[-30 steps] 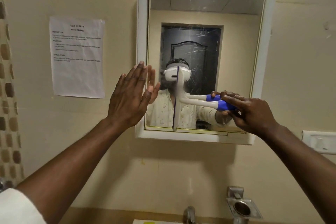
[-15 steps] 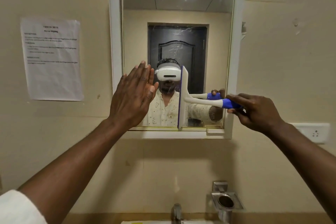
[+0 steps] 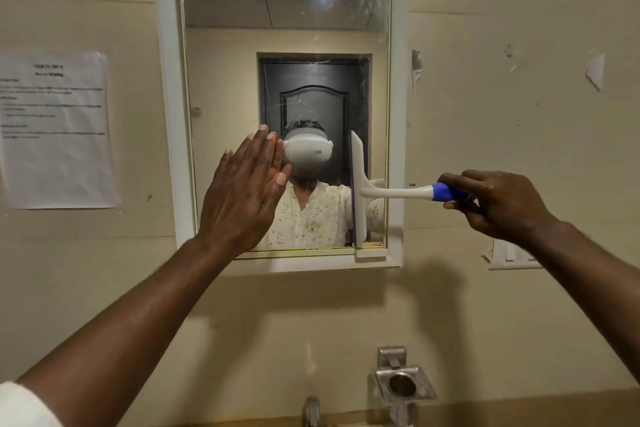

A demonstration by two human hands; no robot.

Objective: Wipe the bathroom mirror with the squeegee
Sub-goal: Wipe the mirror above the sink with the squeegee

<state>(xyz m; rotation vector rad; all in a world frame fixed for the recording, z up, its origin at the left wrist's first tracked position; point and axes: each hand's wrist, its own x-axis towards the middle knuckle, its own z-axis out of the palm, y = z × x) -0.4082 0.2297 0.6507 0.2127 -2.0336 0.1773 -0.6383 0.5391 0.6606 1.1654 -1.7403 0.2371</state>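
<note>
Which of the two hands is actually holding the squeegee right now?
The right hand grips the squeegee by its blue handle end, blade against the mirror. The left hand lies flat, fingers straight, on the glass, holding nothing.

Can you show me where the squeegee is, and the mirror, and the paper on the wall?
squeegee [image 3: 357,189]: head view, on its white upright blade head.
mirror [image 3: 225,80]: head view, on the bare glass, upper left.
paper [image 3: 57,130]: head view, on the sheet's middle.

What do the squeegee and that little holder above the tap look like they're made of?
The squeegee looks like smooth white plastic with a blue grip, likely rubbery, and a thin violet blade edge, probably rubber. The holder looks like brushed or polished metal: grey, with bright reflections.
</note>
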